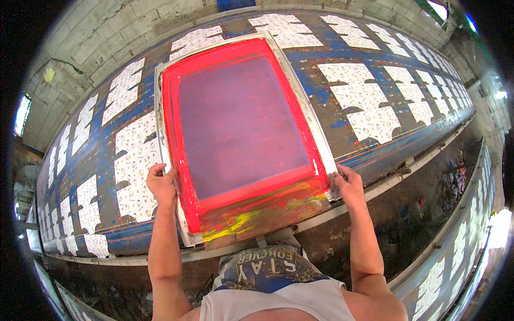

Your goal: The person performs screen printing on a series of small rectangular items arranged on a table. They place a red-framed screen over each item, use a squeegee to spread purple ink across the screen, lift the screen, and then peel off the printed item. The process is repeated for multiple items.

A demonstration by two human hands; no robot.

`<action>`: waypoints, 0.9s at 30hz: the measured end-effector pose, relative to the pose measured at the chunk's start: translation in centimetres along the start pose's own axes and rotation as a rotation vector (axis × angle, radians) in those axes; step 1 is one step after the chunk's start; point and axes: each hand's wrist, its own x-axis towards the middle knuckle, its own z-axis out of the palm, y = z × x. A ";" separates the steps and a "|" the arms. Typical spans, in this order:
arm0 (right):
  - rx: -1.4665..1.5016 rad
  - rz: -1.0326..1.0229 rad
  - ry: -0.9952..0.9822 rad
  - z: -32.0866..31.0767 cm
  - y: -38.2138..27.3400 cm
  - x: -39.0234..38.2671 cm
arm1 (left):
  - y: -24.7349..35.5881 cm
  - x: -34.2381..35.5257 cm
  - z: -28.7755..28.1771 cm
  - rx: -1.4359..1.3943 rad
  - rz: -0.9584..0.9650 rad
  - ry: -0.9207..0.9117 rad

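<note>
A large screen-printing frame (308, 109) with pale rails lies across the long table in front of me. Red ink borders its purplish mesh (241, 128), and its near end is stained brown and yellow. My left hand (161, 184) is closed on the left rail near the close corner, thumb and fingers pinching it. On the opposite rail, my right hand (349, 184) grips close to the near right corner. Whether the frame rests flat on the table or is slightly raised, I cannot tell. Part of a patterned white cloth piece (134, 171) shows beside the left rail.
Rows of white printed cloth pieces (361, 101) cover the long, paint-stained table (321, 99) on both sides. A rail (383, 186) runs along its near edge. Another table with cloth pieces (431, 283) stands at the lower right. A block wall (107, 37) rises behind.
</note>
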 end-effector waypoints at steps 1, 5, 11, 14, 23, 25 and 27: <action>0.006 -0.018 0.006 -0.9 0.5 0.6 | 0.3 -0.7 1.0 -0.043 -0.076 0.007; 0.046 0.018 -0.010 -3.4 1.7 1.9 | 2.1 -2.9 3.4 0.044 -0.012 0.020; 0.047 0.005 -0.023 -6.0 2.8 3.1 | 3.7 -4.2 5.8 -0.058 -0.063 0.008; 0.040 -0.019 -0.020 -7.1 3.7 3.4 | 4.0 -4.5 6.8 -0.024 -0.063 0.001; -0.667 -0.736 -0.058 -3.3 0.0 -2.1 | 3.7 -5.0 7.3 0.186 0.010 -0.041; -0.635 -0.875 -0.309 -1.6 -0.9 -4.2 | 2.9 -4.8 7.3 0.229 -0.050 -0.032; -0.726 -0.987 -0.485 -0.1 -1.2 -5.6 | 1.9 -4.3 7.3 0.296 -0.099 -0.022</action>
